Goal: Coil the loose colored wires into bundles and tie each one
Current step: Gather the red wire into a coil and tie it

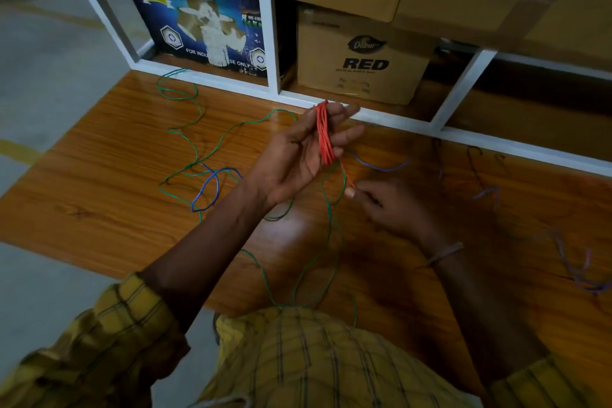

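While the left hand (pixel 298 156) is raised with fingers loosely curled round one red wire coil (pixel 324 134), a tight bunch of bright orange-red loops, the right hand (pixel 387 205) pinches its loose tail just below. One long green wire (pixel 195 129) and one blue loop (pixel 208 189) sprawl on the wooden surface (pixel 99 175), purple strands (pixel 576 268) off right. Two boxes sit on the shelf behind.

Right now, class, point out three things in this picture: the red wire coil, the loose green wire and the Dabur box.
red wire coil (pixel 324 136), head view, middle of the bundled strands.
green wire (pixel 195 116), head view, a bend lying on the wooden board.
Dabur box (pixel 364 60), head view, its printed front face.
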The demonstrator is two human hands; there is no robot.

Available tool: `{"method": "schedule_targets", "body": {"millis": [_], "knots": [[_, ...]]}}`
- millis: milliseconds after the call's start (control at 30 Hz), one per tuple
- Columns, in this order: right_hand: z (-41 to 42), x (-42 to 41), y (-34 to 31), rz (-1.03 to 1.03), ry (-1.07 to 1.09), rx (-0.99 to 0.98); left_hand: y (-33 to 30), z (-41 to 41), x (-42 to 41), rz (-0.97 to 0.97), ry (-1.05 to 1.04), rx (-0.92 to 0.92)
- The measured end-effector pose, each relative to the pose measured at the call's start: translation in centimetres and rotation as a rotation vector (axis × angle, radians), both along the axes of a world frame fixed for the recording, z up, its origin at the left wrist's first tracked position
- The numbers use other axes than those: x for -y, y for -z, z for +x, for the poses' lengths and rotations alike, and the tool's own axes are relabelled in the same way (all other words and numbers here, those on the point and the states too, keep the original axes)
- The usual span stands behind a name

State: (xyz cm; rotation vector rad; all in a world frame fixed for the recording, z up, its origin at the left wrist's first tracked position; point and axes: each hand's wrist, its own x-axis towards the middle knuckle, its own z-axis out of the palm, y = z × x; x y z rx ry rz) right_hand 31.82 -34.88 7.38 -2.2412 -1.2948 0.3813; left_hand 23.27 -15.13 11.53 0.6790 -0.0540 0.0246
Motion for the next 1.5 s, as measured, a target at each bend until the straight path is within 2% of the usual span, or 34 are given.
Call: {"method": "schedule_targets", "body": {"millis": [167, 300, 367, 433, 567, 667, 833, 933, 1067, 1167, 1300, 1400, 1467, 1500], "knots": [[-2.6, 0.9, -1.7, -0.253, -0.034, 0.318, 1.6, 1.6, -0.8, -0.058, -0.191, -0.098], [-3.8, 1.3, -4.3, -0.222, -0.046, 0.309, 2.7, 2.3, -0.7, 0.169, -0.360, -0.198], [-3.6, 1.6, -6.3, -0.188, -0.126, 0.206, 3.0, 2.3, -0.3, 0.400, -0.400, -0.235], [-3.1, 2.1, -8.5, -0.130, -0.224, 0.014, 3.2, 2.0, -0.2, 0.643, -0.400, -0.247], [-1.3, 3.3, -12.3, 0.069, -0.155, -0.399, 2.4, 0.8, 0.0, 0.863, -0.217, -0.262], [1.0, 2.8, -12.3, 0.241, -0.030, -0.359, 1.7, -0.4, 0.6, 0.965, -0.003, -0.211], [5.7, 0.2, -8.6, 0.366, 0.235, -0.169, 1.1, -1.8, 1.3, 0.820, 0.181, -0.134], [6.7, -1.0, -5.7, 0.336, 0.250, -0.102, 0.4, -2.1, 1.4, 0.671, 0.245, -0.092], [5.1, -1.4, -2.5, 0.187, 0.236, -0.271, 0.1, -2.2, 0.8, 0.400, 0.287, -0.060], [3.0, -1.5, 0.0, 0.072, 0.189, -0.258, -0.1, -2.1, 0.4, 0.272, 0.266, -0.038], [-0.2, -1.0, 0.7, 0.023, 0.070, -0.067, -0.1, -1.2, -0.1, 0.171, 0.201, -0.024], [-3.0, -0.3, -0.7, -0.035, -0.061, 0.045, 0.3, -0.4, -0.3, 0.117, 0.080, -0.080], [-3.9, -0.1, -1.5, -0.091, -0.137, 0.178, 1.1, 0.2, -0.4, 0.159, -0.021, -0.131], [-4.2, 0.0, -2.0, -0.108, -0.171, 0.215, 1.5, 0.5, -0.4, 0.261, -0.087, -0.163]]}}
